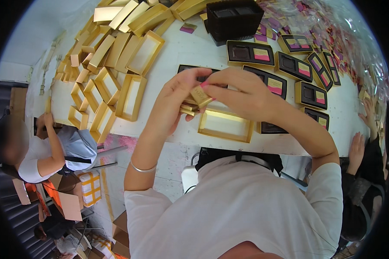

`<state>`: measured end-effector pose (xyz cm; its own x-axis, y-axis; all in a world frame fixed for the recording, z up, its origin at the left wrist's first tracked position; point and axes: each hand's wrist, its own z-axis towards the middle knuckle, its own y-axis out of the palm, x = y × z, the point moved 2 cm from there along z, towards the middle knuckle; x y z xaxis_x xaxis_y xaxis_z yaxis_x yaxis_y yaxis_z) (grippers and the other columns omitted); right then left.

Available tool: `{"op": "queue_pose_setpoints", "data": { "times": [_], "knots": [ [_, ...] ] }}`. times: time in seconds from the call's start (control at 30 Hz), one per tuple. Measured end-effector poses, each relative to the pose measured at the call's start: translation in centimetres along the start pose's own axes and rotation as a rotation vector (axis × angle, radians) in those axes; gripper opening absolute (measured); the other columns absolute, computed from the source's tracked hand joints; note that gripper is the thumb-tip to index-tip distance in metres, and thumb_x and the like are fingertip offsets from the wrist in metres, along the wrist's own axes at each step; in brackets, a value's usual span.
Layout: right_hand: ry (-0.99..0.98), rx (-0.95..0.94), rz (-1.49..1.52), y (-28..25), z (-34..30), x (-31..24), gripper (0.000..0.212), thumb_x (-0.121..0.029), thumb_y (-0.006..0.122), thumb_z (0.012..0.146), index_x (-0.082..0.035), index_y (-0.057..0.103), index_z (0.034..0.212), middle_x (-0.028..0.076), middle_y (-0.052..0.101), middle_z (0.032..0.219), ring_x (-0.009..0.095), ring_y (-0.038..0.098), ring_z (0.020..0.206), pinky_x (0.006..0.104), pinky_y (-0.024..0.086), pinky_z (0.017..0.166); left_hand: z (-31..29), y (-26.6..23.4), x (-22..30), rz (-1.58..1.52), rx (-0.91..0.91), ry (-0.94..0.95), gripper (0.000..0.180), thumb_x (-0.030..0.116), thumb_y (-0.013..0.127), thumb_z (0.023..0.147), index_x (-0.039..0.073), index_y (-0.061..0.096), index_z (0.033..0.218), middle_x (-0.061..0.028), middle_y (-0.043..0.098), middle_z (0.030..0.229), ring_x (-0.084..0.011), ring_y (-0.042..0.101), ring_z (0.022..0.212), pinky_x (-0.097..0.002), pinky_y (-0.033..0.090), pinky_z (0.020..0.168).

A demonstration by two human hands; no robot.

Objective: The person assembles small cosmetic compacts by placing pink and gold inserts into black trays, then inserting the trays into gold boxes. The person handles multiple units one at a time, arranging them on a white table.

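Bright, fairly even light washed over the white counter [173,49], though its source could not be made out, and the shadows there were soft and faint. Glare whitened the clear plastic sheeting [352,47] at the counter's far right, while the gold boxes [103,52] at its far left gave back metallic highlights. Fisheye distortion bowed the counter's edges, black filled the corners around it, and a co-worker's head [11,140] left of it was blurred.
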<state>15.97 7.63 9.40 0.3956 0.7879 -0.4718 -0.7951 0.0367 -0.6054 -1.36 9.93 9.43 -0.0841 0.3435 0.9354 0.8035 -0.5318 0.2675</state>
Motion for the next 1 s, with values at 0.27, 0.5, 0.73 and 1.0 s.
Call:
{"op": "queue_pose_setpoints", "data": {
  "times": [0.27, 0.5, 0.73, 1.0],
  "knots": [
    [-0.006, -0.074, -0.029, -0.5, -0.7, 0.5, 0.038, -0.007, 0.070, 0.074, -0.003, 0.061, 0.111, 0.013, 0.056, 0.100, 0.026, 0.056, 0.087, 0.0316, 0.047, 0.071, 1.3, -1.2, -1.6, -0.048, 0.072, 0.006, 0.029, 0.019, 0.065, 0.084, 0.003, 0.061, 0.108, -0.0010, 0.063, 0.080, -0.0052, 0.054, 0.062, -0.0159, 0.033, 0.043],
    [-0.008, -0.150, 0.140, -1.1, 0.3, -0.2, 0.029, -0.009, 0.070, 0.073, -0.006, 0.063, 0.101, 0.010, 0.057, 0.098, 0.027, 0.057, 0.085, 0.0347, 0.049, 0.074, 1.4, -2.2, -0.6, 0.044, -0.163, -0.073, 0.036, 0.017, 0.065, 0.082, 0.001, 0.057, 0.113, -0.0022, 0.064, 0.082, -0.0059, 0.053, 0.060, -0.0168, 0.033, 0.044],
    [-0.037, -0.012, 0.128, -1.3, 1.0, -0.3, 0.013, -0.005, 0.061, 0.080, -0.005, 0.065, 0.093, 0.008, 0.058, 0.083, 0.025, 0.056, 0.076, 0.0327, 0.048, 0.066, 0.9, -4.0, -0.3, -0.025, -0.330, -0.125, 0.054, 0.024, 0.069, 0.080, 0.003, 0.048, 0.126, -0.0015, 0.063, 0.078, -0.0072, 0.053, 0.061, -0.0192, 0.037, 0.048],
    [0.093, -0.503, -0.565, 2.1, 0.3, 2.0, 0.011, -0.013, 0.061, 0.075, -0.003, 0.064, 0.079, 0.009, 0.056, 0.077, 0.024, 0.057, 0.080, 0.0335, 0.048, 0.071, 2.2, -5.4, 0.8, 1.281, 0.134, 0.008, 0.072, 0.021, 0.077, 0.070, 0.013, 0.044, 0.134, -0.0052, 0.057, 0.064, -0.0147, 0.053, 0.057, -0.0289, 0.044, 0.056]
  ]
}}
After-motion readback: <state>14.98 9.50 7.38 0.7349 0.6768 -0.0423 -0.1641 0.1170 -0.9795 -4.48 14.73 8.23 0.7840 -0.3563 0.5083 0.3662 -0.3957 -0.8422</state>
